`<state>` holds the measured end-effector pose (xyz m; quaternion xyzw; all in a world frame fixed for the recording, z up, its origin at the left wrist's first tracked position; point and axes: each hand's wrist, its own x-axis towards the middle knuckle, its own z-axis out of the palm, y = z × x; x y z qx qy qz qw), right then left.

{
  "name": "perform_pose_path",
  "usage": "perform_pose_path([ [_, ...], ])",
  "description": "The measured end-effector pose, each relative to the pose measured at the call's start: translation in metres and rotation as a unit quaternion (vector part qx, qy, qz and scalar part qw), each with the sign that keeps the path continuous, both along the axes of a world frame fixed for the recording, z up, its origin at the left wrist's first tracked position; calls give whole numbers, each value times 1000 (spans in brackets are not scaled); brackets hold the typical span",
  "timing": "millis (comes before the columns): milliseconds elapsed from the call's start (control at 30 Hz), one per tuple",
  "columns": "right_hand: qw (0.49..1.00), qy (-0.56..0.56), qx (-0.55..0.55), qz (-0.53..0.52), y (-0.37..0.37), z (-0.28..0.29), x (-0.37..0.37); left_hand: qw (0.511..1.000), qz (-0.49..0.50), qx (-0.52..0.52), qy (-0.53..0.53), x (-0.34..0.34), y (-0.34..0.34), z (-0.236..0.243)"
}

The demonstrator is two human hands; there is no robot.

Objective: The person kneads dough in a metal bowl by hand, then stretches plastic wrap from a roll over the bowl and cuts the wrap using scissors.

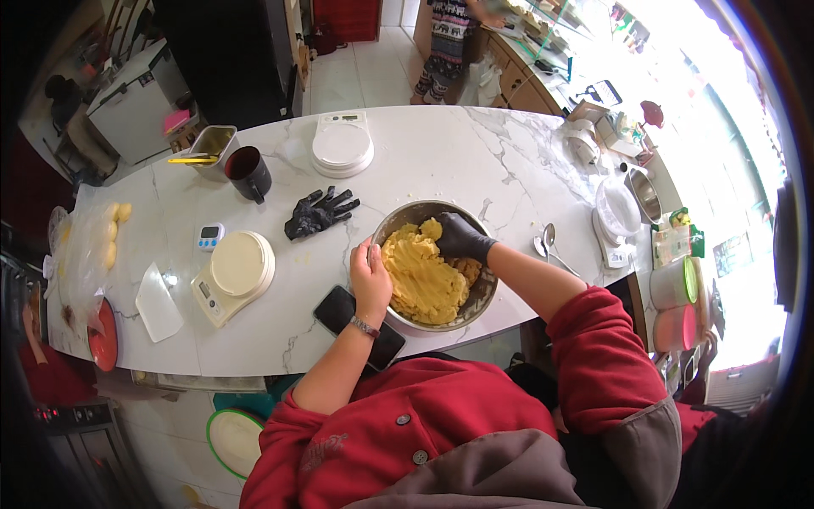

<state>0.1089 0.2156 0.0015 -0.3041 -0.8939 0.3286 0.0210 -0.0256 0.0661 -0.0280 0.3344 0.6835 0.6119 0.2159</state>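
A steel mixing bowl (489, 299) stands near the front edge of the marble table, holding a large mass of soft yellow dough (424, 276). My bare left hand (370, 278) grips the bowl's left rim, a watch on its wrist. Inside the bowl at the upper right, my right hand (464, 237), in a black glove, is closed against a small lump of the dough; its fingertips are partly hidden. A loose black glove (320, 213) lies beyond the bowl to the left. Close to my left forearm, a dark phone (337, 309) rests on the table, partly covered by the arm.
Left of me are a kitchen scale (242, 265), a blue-white timer (211, 237), a white scraper (158, 305) and bagged yellow balls (110, 237). Farther back stand a dark mug (248, 172) and another scale (342, 144). Spoons (549, 240) lie right; a person (445, 42) stands beyond the table.
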Motion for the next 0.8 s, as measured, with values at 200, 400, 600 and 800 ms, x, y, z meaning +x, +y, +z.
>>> perform_pose_path([
  [200,992,21,-38,122,-17,109,18,1000,4,5,23,-5,1,-5],
  [400,932,-178,300,95,-92,25,7,1000,-18,-9,24,2,-5,2],
  [600,985,31,-55,158,-51,53,24,999,1,-12,40,-1,-2,4],
  [800,924,-239,248,168,-54,68,45,999,-7,-6,33,-5,-3,7],
])
